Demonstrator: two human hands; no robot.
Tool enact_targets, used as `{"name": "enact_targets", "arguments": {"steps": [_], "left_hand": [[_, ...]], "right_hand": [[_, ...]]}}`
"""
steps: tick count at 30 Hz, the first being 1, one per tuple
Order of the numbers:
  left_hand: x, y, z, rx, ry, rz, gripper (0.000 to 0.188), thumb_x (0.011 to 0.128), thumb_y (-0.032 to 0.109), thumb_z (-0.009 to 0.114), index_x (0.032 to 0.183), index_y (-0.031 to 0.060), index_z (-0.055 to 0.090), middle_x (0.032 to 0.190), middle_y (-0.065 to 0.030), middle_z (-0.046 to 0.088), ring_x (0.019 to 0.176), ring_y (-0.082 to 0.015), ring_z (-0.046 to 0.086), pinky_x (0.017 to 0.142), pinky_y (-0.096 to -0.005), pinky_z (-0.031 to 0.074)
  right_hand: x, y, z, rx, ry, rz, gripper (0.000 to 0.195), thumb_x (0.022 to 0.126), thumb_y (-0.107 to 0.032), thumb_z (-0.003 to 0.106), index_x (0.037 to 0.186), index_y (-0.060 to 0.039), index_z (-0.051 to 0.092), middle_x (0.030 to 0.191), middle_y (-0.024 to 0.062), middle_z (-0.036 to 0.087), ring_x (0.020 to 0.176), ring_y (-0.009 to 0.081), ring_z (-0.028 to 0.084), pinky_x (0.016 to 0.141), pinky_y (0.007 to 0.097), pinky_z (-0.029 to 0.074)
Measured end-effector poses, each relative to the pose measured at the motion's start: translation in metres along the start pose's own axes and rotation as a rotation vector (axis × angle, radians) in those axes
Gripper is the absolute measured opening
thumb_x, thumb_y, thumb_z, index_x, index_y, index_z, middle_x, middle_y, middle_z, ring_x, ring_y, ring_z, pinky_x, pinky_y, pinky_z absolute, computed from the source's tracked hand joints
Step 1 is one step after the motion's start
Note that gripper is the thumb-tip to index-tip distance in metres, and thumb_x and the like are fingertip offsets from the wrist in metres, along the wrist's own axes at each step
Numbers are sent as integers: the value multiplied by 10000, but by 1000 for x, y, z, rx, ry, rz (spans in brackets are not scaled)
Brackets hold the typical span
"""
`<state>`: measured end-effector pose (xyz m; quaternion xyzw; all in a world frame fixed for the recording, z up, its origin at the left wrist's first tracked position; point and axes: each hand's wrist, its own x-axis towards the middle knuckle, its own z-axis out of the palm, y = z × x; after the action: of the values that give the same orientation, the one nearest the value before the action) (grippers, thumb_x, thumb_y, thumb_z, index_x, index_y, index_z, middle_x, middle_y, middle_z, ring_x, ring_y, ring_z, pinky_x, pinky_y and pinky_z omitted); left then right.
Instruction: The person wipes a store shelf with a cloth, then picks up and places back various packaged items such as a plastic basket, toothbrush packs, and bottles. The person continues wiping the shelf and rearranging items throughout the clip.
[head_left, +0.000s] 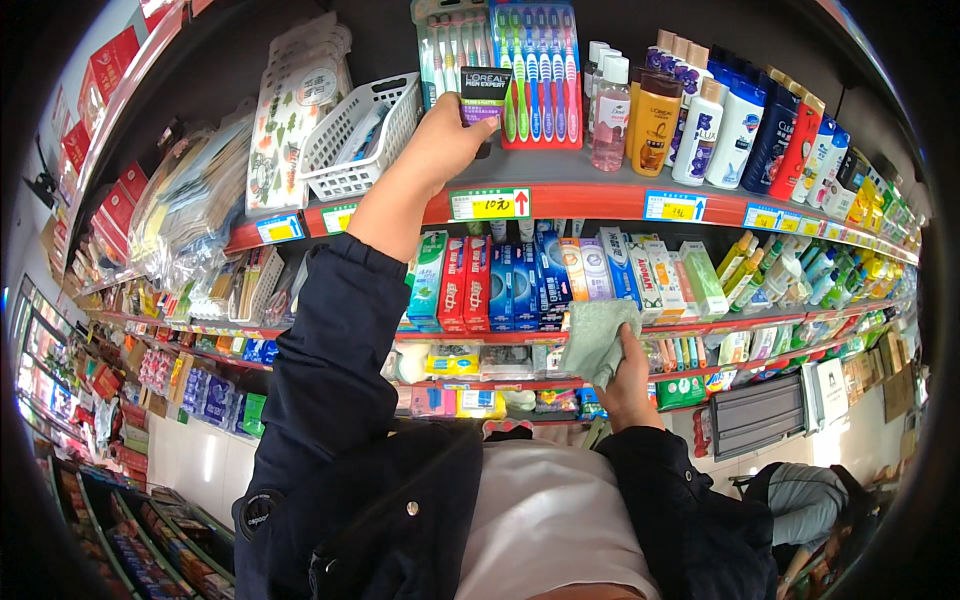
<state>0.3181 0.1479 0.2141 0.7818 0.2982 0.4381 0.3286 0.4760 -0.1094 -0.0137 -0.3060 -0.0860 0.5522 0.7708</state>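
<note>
My left hand (448, 139) grips a black and purple L'Oréal Men Expert tube (484, 94) over the upper shelf. Just behind the tube hangs a pack of several Colgate toothbrushes (540, 75), beside a second toothbrush pack (444, 45). A white perforated plastic basket (349, 176) with small packets inside stands left of that hand. Lower down, my right hand (628, 379) holds a folded grey-green cloth (596, 337). The cloth hangs in front of the middle shelf and partly hides the toothpaste boxes (517, 281) there.
Shampoo and body-wash bottles (694, 135) line the upper shelf at right. A red shelf edge (585, 196) carries price tags. Bagged goods (195, 187) hang at left. At lower right a person (806, 502) bends over near a grey slatted panel (757, 416).
</note>
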Motion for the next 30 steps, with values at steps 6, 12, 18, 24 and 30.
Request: {"name": "enact_targets", "arguments": {"steps": [6, 12, 18, 24, 30], "left_hand": [[-7, 7, 3, 54, -30, 17, 389, 874, 130, 721, 1138, -90, 538, 1054, -196, 666, 924, -238, 669, 793, -343, 529], [-4, 0, -1, 82, 14, 34, 415, 831, 116, 757, 1123, -86, 541, 1063, -206, 668, 943, -267, 674, 814, -358, 529], [0, -13, -1, 123, 67, 155, 656, 766, 143, 815, 1266, -94, 461, 1091, -222, 669, 1011, -302, 678, 865, -367, 534], [-22, 3, 3, 181, 240, 215, 837, 759, 72, 814, 1440, -30, 338, 1293, -225, 545, 1204, -312, 566, 984, -369, 487], [-69, 56, 42, 585, 521, 754, 749, 749, 175, 814, 1383, -1, 458, 1300, -230, 500, 1170, -366, 530, 982, -440, 452]], "right_hand": [[10, 6, -20, -6, -1, 19, 440, 1034, -289, 431, 1389, -27, 415, 1301, 147, 579, 1162, 303, 601, 972, 456, 503], [8, 5, -16, -31, 15, 42, 434, 1030, -287, 444, 1379, -29, 430, 1269, 141, 597, 1135, 294, 610, 960, 447, 505], [5, 4, -12, -51, 28, 39, 437, 1031, -294, 441, 1365, -12, 448, 1268, 139, 598, 1127, 292, 611, 951, 445, 502], [6, 7, -18, -30, 7, 24, 436, 1038, -300, 422, 1361, -10, 454, 1256, 138, 607, 1122, 292, 614, 951, 444, 504], [5, 4, -21, -25, 16, 10, 423, 1038, -296, 421, 1341, -6, 474, 1240, 141, 616, 1103, 293, 629, 949, 443, 514]]}}
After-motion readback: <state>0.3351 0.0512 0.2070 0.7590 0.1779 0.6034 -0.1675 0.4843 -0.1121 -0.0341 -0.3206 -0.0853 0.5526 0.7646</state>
